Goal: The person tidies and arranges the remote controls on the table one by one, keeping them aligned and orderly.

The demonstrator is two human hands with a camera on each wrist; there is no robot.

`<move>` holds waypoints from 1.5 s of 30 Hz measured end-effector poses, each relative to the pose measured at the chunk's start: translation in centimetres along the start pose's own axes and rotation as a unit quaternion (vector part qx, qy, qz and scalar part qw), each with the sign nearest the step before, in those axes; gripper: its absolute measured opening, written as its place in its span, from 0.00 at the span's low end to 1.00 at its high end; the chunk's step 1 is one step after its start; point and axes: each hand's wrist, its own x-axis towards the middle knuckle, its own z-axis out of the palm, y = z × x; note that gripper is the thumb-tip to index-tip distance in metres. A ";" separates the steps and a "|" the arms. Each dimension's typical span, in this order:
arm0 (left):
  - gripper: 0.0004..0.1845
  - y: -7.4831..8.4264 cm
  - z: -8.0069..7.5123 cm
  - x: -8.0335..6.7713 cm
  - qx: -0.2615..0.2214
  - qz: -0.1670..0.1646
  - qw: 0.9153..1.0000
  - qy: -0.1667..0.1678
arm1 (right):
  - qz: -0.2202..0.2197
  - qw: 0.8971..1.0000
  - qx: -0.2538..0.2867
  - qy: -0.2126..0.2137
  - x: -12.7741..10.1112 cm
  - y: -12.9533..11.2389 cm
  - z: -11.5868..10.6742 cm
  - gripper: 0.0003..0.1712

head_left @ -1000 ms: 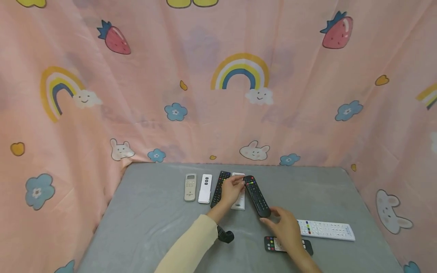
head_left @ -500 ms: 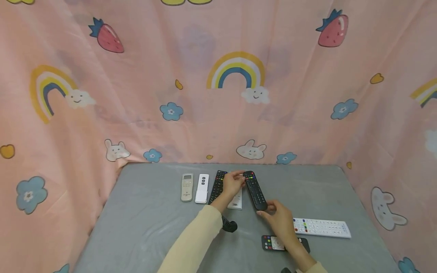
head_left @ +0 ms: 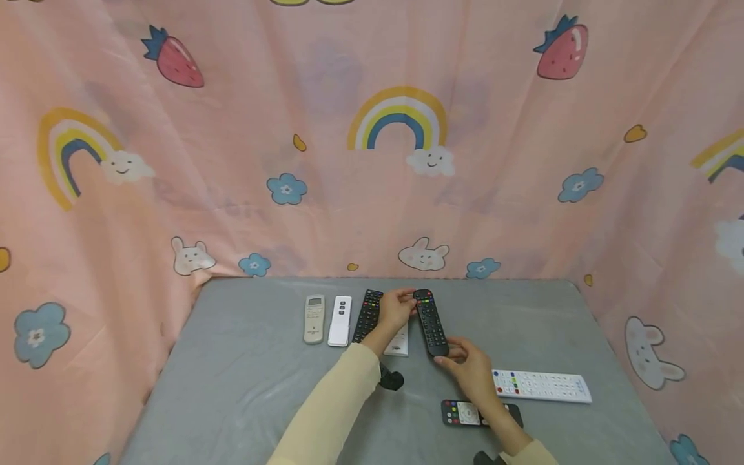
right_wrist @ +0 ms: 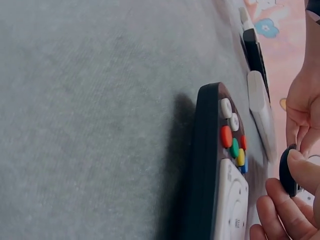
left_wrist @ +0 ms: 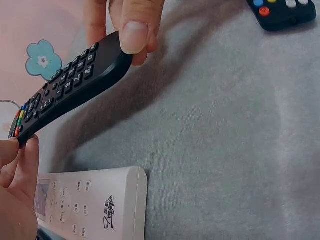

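Both hands hold a black remote control [head_left: 431, 323] between them, one at each end. My left hand [head_left: 395, 313] pinches its far end, the one with the colored buttons. At the near end, the thumb and fingers of my right hand [head_left: 469, 371] grip it. The left wrist view shows the remote [left_wrist: 75, 80] tilted above the grey cloth, with its shadow below. Under my left hand lies a white remote with a small screen [left_wrist: 100, 200], partly hidden in the head view. A black remote with a white middle panel [head_left: 468, 413] lies beneath my right forearm.
Left of my left hand, a beige remote [head_left: 314, 320], a white remote [head_left: 340, 321] and a black remote [head_left: 367, 315] lie in a row. A long white remote [head_left: 543, 386] lies at the right. A pink patterned curtain [head_left: 325, 213] hangs behind the grey table [head_left: 244, 387].
The held black remote has moved a little toward the back of the table and turned straighter, with both hands still on it. The head view has shifted slightly.
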 end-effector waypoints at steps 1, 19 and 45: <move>0.16 0.0 0.1 0.1 0.009 0.002 1.000 0.000 | 0.000 1.000 0.000 -0.003 0.0 0.0 0.0 0.31; 0.15 -0.5 0.4 1.5 0.157 0.019 0.987 -0.007 | 0.007 0.999 -0.017 -0.039 0.6 -0.1 0.7 0.32; 0.14 0.0 1.3 1.2 0.237 0.031 0.971 -0.001 | -0.002 0.997 -0.054 -0.056 1.8 -0.3 0.5 0.34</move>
